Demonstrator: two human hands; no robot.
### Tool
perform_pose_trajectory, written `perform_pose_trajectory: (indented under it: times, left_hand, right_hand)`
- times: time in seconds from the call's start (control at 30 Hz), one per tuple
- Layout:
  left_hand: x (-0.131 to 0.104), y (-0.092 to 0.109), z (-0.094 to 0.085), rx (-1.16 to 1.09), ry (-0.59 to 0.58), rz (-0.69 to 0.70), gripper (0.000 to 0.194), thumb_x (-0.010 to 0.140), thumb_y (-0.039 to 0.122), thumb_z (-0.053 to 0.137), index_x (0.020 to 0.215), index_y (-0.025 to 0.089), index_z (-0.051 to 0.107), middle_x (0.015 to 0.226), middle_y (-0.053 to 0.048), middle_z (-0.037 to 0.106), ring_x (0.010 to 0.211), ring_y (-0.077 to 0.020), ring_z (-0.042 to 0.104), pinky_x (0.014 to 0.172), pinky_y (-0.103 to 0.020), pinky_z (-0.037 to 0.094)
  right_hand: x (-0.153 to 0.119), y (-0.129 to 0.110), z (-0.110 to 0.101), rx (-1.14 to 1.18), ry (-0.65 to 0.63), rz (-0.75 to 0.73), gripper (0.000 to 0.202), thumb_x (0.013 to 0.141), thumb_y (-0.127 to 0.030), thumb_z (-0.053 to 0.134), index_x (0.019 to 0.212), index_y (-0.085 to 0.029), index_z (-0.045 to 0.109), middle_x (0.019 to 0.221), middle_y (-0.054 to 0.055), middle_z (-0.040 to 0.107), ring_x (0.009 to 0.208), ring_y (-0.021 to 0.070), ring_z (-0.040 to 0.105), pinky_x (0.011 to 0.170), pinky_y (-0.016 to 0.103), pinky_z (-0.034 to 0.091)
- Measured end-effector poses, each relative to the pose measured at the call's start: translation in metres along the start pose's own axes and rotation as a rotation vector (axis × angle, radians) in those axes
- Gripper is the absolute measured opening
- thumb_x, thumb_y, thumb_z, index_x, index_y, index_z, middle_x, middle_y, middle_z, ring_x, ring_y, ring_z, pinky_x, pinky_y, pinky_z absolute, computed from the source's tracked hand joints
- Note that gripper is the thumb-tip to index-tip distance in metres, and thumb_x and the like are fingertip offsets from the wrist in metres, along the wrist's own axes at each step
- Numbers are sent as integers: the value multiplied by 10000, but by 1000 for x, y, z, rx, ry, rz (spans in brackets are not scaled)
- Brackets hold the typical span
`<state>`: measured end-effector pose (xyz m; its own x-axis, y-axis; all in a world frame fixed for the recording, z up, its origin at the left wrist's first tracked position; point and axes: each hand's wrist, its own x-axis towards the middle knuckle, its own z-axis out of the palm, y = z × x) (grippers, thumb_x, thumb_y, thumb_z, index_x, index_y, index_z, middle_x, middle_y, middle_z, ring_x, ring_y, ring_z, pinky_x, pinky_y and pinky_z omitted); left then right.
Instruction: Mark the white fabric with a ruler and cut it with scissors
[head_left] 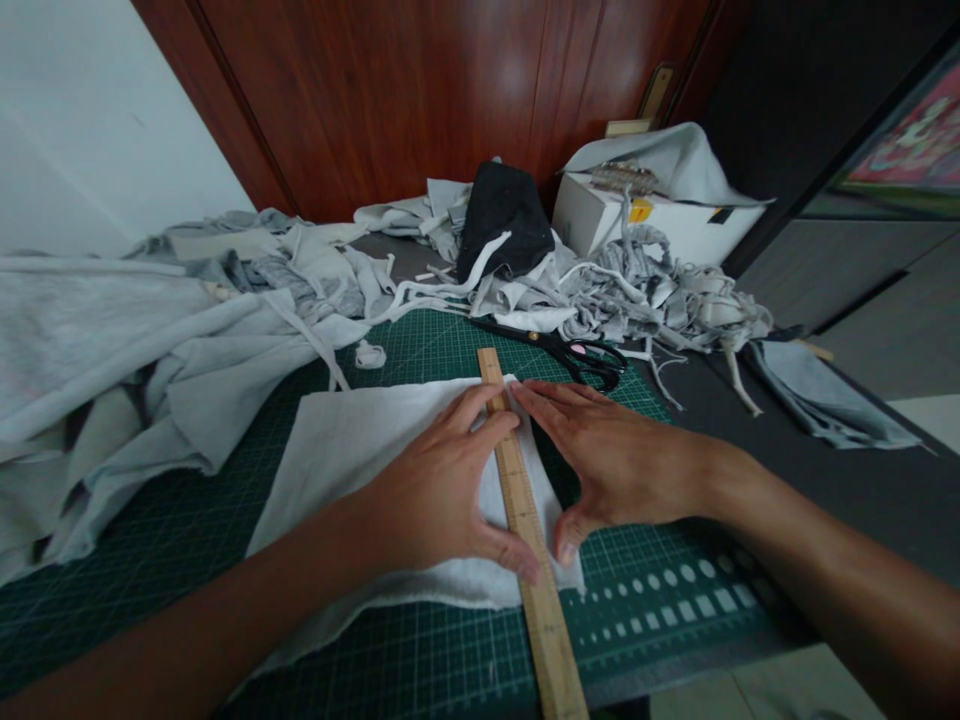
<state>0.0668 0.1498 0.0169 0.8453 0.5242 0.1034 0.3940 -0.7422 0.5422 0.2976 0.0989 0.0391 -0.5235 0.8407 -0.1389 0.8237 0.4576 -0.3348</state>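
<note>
A piece of white cloth (337, 440) lies flat on a green cutting mat (480, 665). Across its right side runs a wooden ruler (517, 490), its near end reaching past the mat's front edge. My left hand (442, 480) presses on the ruler, fingertips near the far part and thumb lower down, the fingers spread. To the right of the ruler, my right hand (607, 460) rests with thumb and fingers apart, touching the cloth's right edge. Black-handled scissors (574, 350) lie just beyond my right hand.
Heaped grey-white fabric (187, 370) covers the left side. Fabric strips and scraps (637, 280) pile up at the back, with a black cloth bag (504, 220) and a white box (592, 215). Folded grey cloth (832, 395) lies at the right edge. A wooden door (420, 90) stands behind.
</note>
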Motion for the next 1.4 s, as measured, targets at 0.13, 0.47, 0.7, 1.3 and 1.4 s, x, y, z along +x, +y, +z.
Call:
perform_pose_trajectory:
  times: [0.13, 0.47, 0.7, 1.3, 1.4]
  left_hand:
    - [0, 0, 1, -14, 24, 4, 1175, 482, 708, 959, 1472, 213, 566, 1656, -170, 390, 1566, -430, 340, 1286, -583, 337]
    - [-2, -3, 1, 45, 46, 68, 1161, 539, 754, 912, 1481, 182, 549, 1609, -182, 439, 1537, -402, 377, 1262, -544, 369]
    - [-1, -4, 1, 48, 54, 129, 1197, 524, 776, 906, 1513, 215, 531, 1562, -164, 482, 1484, -388, 421, 1236, -534, 378]
    - [2, -1, -3, 117, 13, 98, 1227, 502, 826, 870, 1462, 144, 526, 1506, -213, 485, 1431, -431, 432, 1201, -597, 381]
    - [3, -2, -2, 141, -4, 108, 1246, 494, 863, 846, 1449, 132, 521, 1515, -222, 463, 1444, -439, 405, 1217, -604, 355]
  right_hand:
    - [0, 0, -1, 37, 5, -18, 1448, 657, -660, 928, 1710, -38, 154, 1739, 326, 223, 1636, 452, 157, 1315, 612, 176]
    - [3, -7, -5, -38, -22, 28, 1529, 560, -670, 981, 1693, -6, 199, 1733, 343, 221, 1624, 461, 201, 1305, 583, 231]
    - [4, -7, -4, -23, 10, 21, 1498, 521, -635, 1007, 1685, -59, 261, 1718, 323, 293, 1591, 474, 292, 1276, 595, 288]
    - [6, -14, -9, -26, -32, -4, 1434, 543, -554, 1022, 1672, -60, 290, 1717, 294, 323, 1601, 431, 291, 1302, 513, 259]
    - [8, -11, -10, -17, -63, -11, 1445, 538, -574, 1015, 1685, -92, 280, 1738, 269, 292, 1615, 430, 256, 1312, 518, 231]
